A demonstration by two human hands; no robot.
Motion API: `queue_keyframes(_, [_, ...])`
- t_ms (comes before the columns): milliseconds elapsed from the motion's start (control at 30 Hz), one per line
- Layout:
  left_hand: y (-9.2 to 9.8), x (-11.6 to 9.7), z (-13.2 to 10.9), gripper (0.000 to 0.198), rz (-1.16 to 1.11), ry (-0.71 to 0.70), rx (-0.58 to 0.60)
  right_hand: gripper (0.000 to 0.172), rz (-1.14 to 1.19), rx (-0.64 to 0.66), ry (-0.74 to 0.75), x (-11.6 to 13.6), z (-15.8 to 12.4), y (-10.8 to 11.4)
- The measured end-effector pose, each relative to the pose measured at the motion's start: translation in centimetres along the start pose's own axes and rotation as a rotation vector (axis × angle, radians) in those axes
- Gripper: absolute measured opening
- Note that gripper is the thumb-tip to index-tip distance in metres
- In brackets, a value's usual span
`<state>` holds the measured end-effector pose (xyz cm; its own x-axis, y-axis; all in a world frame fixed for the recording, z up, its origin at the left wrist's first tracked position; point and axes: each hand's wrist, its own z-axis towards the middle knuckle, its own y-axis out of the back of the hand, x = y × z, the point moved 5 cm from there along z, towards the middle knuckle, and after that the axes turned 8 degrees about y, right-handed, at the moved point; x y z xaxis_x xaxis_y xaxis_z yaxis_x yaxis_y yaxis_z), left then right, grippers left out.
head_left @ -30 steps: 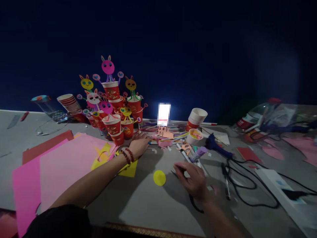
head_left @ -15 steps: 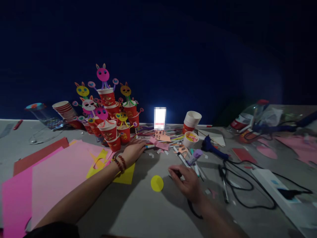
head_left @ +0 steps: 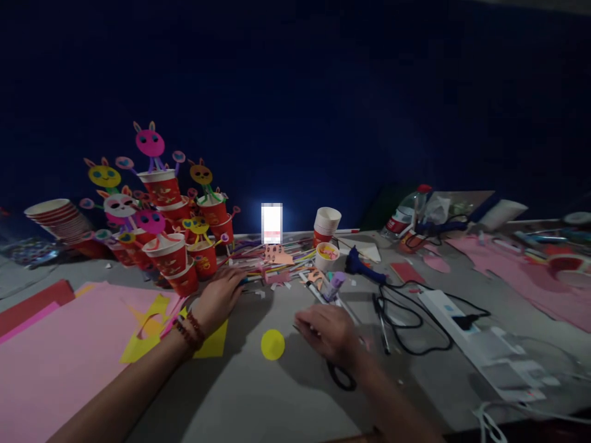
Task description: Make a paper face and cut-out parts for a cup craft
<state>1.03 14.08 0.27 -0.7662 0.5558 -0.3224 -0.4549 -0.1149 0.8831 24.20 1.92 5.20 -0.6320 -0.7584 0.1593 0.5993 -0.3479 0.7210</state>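
My left hand, with red bead bracelets on the wrist, reaches forward onto the grey table, fingers stretched toward a heap of coloured straws and pens beside the stacked red paper cups with paper animal faces. My right hand lies palm down over black-handled scissors, fingers curled; what it grips is unclear. A yellow paper disc lies on the table just left of that hand.
Pink, red and yellow paper sheets cover the left. A bright small screen stands at the back, with white cup stacks, a blue glue gun, black cables, a white power strip and a bottle.
The view has swung right and down, shifting everything leftward in frame. Both hands stay at nearly the same spots on the table; the right hand has edged slightly nearer the yellow disc.
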Motion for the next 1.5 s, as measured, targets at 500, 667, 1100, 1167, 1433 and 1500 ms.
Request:
queue_keyframes(500, [2.1, -1.0, -0.3, 0.019, -0.027, -0.079, -0.040, 0.018, 0.114, 0.327, -0.115, -0.8, -0.4, -4.9])
queue_keyframes(667, [0.7, -5.4, 1.7, 0.019, 0.007, -0.234, 0.001, 0.016, 0.097, 0.074, 0.070, 1.2, -0.9, -4.6])
queue_keyframes(1100, [-7.0, -13.5, 7.8, 0.015, 0.104, -0.559, 0.115, 0.015, 0.049, -0.022, 0.178, 2.2, -1.2, -2.6])
queue_keyframes(1167, [-6.1, -13.0, 7.2, 0.013, 0.097, -0.574, 0.113, 0.016, 0.084, -0.019, 0.183, 2.6, -1.2, -2.4])
queue_keyframes(1433, [1.5, -11.3, 2.3, 0.022, -0.017, -0.406, 0.063, 0.024, 0.715, -0.117, -0.695, -0.2, -2.3, -3.7])
queue_keyframes(1500, [2.7, -11.6, 0.4, 0.023, -0.090, -0.433, 0.107, 0.026, 0.832, -0.220, -0.784, -0.4, -2.3, -3.8])
